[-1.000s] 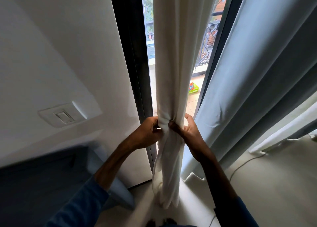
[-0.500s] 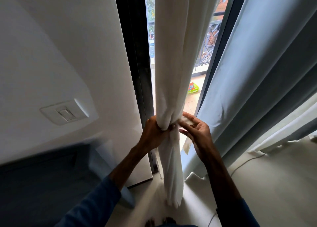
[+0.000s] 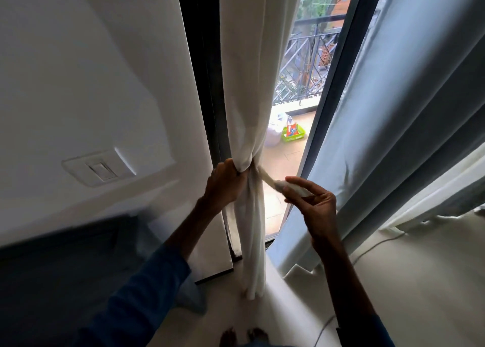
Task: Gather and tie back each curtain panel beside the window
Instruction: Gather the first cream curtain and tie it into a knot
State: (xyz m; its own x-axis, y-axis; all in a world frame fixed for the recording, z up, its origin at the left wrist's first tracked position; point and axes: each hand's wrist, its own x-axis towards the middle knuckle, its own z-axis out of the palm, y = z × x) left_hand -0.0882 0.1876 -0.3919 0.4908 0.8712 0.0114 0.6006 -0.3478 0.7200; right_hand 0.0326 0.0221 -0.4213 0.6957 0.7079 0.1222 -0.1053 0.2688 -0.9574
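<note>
The left grip point(image 3: 225, 184) clenches the gathered white curtain point(image 3: 249, 84) (bunched tight); at its 3 o'clock the right grip point(image 3: 315, 202) pinches the tieback strip point(image 3: 273, 182).

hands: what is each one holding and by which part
Left hand grips the curtain at its gathered waist. Right hand pinches the tie near its free end, between thumb and fingers.

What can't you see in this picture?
1. Head view: where the tie strip goes round the white curtain, hidden by the folds and the left hand.
2. Head view: the curtain tops, cut off by the top edge.
3. Head view: what is in the green basket, too small.
</note>
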